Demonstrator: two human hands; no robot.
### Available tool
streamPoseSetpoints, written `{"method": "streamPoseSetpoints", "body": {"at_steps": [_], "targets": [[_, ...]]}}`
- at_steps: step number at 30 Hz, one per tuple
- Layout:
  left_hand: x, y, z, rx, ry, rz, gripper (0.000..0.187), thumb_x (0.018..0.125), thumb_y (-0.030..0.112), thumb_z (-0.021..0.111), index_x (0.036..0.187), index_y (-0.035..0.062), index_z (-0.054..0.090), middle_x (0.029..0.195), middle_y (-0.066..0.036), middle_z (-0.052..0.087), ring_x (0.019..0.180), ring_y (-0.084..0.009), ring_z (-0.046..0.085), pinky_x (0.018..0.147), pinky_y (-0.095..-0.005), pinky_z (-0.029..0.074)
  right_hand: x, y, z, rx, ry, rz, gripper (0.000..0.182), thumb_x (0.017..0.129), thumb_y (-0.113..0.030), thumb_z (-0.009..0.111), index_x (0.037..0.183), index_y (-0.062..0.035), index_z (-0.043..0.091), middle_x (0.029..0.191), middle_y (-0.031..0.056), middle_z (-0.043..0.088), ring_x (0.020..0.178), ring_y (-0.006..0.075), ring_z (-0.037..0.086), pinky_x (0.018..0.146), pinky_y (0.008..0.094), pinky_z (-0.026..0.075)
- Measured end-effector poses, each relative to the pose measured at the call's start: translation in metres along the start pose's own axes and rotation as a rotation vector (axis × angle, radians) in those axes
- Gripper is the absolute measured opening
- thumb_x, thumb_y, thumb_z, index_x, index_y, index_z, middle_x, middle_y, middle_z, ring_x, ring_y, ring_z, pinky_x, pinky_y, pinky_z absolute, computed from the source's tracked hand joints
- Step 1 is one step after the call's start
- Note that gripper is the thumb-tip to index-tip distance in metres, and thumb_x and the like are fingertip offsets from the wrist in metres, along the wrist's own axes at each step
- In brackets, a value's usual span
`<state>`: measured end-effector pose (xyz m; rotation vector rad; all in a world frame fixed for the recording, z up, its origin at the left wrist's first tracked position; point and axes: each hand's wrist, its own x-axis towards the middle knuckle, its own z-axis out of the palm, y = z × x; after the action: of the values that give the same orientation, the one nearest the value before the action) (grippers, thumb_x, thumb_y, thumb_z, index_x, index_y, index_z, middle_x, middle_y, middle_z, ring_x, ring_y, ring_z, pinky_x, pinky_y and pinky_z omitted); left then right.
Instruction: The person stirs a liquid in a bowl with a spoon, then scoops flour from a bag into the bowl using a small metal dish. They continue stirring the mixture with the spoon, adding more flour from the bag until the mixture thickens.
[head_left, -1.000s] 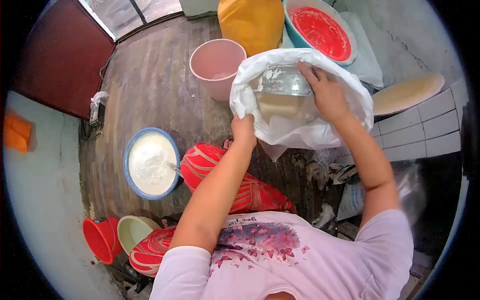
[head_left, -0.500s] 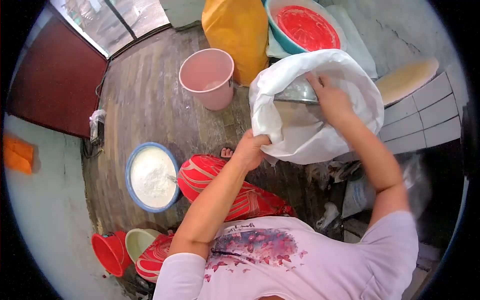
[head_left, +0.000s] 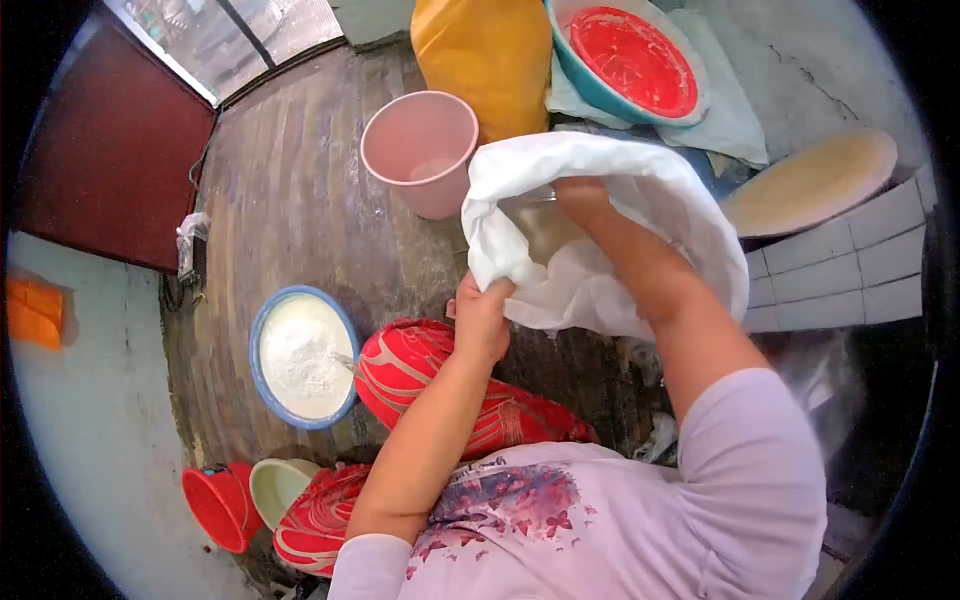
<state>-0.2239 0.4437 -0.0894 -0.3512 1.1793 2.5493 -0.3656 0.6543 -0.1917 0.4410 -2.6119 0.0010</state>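
A white woven sack (head_left: 715,240) stands with its mouth wide and its rim rolled outward. My left hand (head_left: 484,318) is closed on the near left edge of that rim, bunching the cloth. Deep inside the sack is my right hand (head_left: 582,196), its fingers mostly hidden, at a shiny metal bowl (head_left: 541,194) of which only a sliver shows. Left of my knee, a blue-rimmed basin (head_left: 262,374) on the floor holds a heap of white powder (head_left: 305,355).
A pink bucket (head_left: 420,137) stands beyond the sack, beside a yellow sack (head_left: 485,65). Behind are a teal basin (head_left: 590,85) with a red one inside and a round board (head_left: 815,185) on a tiled ledge. Red (head_left: 215,510) and pale green (head_left: 275,490) buckets sit lower left.
My right hand has gone deeper into the sack with the metal bowl, which is now mostly hidden. The sack's mouth has tilted toward me, and my left hand has shifted slightly left and down.
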Motion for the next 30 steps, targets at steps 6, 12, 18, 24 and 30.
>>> {"method": "streamPoseSetpoints", "body": {"at_steps": [6, 12, 18, 24, 30], "targets": [[0.002, 0.001, -0.006, 0.028, 0.031, 0.033, 0.035, 0.072, -0.004, 0.047, 0.106, 0.0014, 0.053, 0.1, -0.004, 0.057, 0.089, -0.0135, 0.054, 0.079, -0.0266, 0.041, -0.012, -0.004, 0.07, -0.014, -0.192, 0.191, 0.035, 0.069, -0.006, 0.054, 0.103, -0.0049, 0.051, 0.092, 0.017, 0.058, 0.083, 0.0303, 0.059, 0.068, 0.0399, 0.05], [0.005, -0.007, -0.007, 0.087, 0.033, 0.011, 0.036, 0.071, -0.005, 0.045, 0.106, 0.0008, 0.052, 0.099, -0.005, 0.057, 0.09, -0.0149, 0.054, 0.079, -0.0271, 0.041, -0.007, -0.017, 0.074, 0.013, -0.327, 0.202, 0.035, 0.068, -0.005, 0.054, 0.103, -0.0048, 0.051, 0.091, 0.0166, 0.058, 0.083, 0.0299, 0.059, 0.068, 0.04, 0.051], [0.001, 0.002, 0.0, -0.024, 0.094, 0.015, 0.033, 0.067, -0.006, 0.047, 0.099, 0.0005, 0.055, 0.093, -0.008, 0.059, 0.085, -0.0194, 0.057, 0.076, -0.0311, 0.045, -0.003, -0.026, 0.068, 0.061, -0.407, 0.197, 0.034, 0.068, -0.005, 0.054, 0.102, -0.0046, 0.051, 0.091, 0.0162, 0.058, 0.083, 0.0296, 0.059, 0.068, 0.0401, 0.051], [0.003, -0.003, -0.009, 0.043, 0.113, 0.008, 0.034, 0.07, -0.004, 0.047, 0.103, 0.0019, 0.054, 0.095, -0.005, 0.058, 0.086, -0.0153, 0.055, 0.077, -0.0275, 0.042, -0.014, -0.025, 0.082, 0.098, -0.476, 0.237, 0.034, 0.068, -0.005, 0.054, 0.102, -0.0044, 0.051, 0.091, 0.0159, 0.058, 0.084, 0.0293, 0.059, 0.068, 0.0402, 0.051], [0.004, -0.002, -0.004, 0.076, 0.088, -0.006, 0.036, 0.072, -0.001, 0.048, 0.108, 0.0022, 0.052, 0.097, -0.003, 0.057, 0.087, -0.011, 0.052, 0.078, -0.0243, 0.039, -0.026, -0.022, 0.078, 0.228, -0.568, 0.327, 0.034, 0.067, -0.004, 0.054, 0.101, -0.0042, 0.051, 0.09, 0.0155, 0.058, 0.084, 0.029, 0.059, 0.068, 0.0403, 0.051]]}}
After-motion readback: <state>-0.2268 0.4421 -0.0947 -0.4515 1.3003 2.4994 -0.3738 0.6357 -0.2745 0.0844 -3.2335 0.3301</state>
